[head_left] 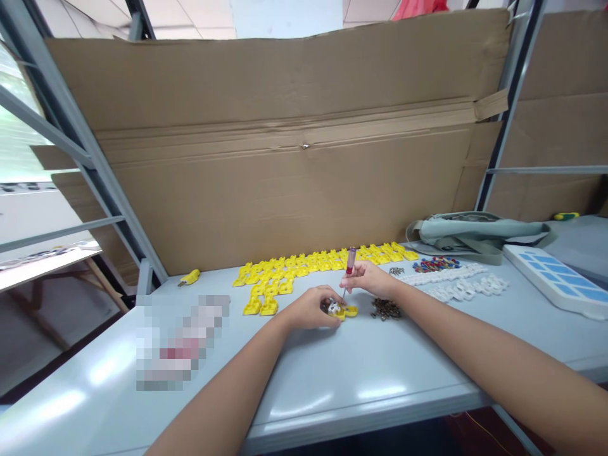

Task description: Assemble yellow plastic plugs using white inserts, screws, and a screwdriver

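Item in hand: one yellow plastic part (350, 311) with a white insert, lying on the grey desk (332, 380) just in front of the person, pinned in place by the left hand (311, 308), whose fingers are curled closed over its near end. Tool: a small screwdriver with a red-and-clear handle (350, 261), held upright in the right hand (368, 277), fingers pinched closed around the lower handle, the tip set down on the part; whether a screw sits under the tip is too small to tell. Supply, fasteners: a small heap of dark screws (386, 308) on the desk just right of the part, near the right wrist; a second smaller cluster of metal bits (396, 271) behind it. Supply, housings: rows of yellow parts (308, 263) laid out along the back of the desk against the cardboard sheet (285, 158), with a few nearer ones at the left end close to the left hand. Supply, other: rows of white plastic pieces (456, 282) and a scatter of red and blue small pieces (436, 263) to the right. One stray yellow piece (190, 277) lies apart at left. Also present: a grey-green bag (475, 231) and a white-and-blue tray (555, 278) at far right. Progress, judged: one piece is being screwed together; the laid-out rows cannot be told finished from unfinished, and the screw heap looks largely unspent, so much seems left.
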Tool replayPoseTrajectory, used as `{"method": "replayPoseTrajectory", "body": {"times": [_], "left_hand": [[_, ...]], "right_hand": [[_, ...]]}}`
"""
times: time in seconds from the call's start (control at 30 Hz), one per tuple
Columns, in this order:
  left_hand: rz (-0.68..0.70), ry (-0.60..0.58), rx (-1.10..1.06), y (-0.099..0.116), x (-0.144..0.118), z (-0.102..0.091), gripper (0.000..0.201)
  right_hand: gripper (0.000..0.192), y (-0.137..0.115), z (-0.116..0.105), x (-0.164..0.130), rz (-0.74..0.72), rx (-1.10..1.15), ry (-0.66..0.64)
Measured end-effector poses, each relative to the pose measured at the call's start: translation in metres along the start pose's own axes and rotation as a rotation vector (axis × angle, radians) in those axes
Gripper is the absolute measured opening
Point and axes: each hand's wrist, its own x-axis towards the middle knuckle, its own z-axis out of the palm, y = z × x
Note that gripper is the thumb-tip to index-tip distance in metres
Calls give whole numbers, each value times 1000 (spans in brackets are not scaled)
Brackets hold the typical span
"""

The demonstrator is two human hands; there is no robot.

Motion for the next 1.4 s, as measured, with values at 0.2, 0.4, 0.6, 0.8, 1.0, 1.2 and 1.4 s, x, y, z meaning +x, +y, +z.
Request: {"method": "replayPoseTrajectory", "body": {"times": [0.2,0.4,0.6,0.8,1.0,1.2,1.4], "left_hand": [[6,-4,10,0,0,-2,39],[-21,-16,-46,0,-4,-4,38],[-56,-9,-126,3,-5,-3,31],[-85,85,-144,6,-2,4,21],[-105,97,-73,8,-1,4,22],[-126,55,-35,0,-4,-4,23],[-48,-54,-60,-2,-7,-12,23]], "right_hand": [[33,-8,1,-3,-31,-90,-46],[36,-12,2,-3,-84,-155,-92],[35,-10,2,-3,-96,-114,-66],[31,-4,1,2,-128,55,-1],[19,-5,-2,3,-111,-29,3],[13,-18,-5,-8,7,-618,-196],[17,-18,-1,-11,4,-835,-290]]}}
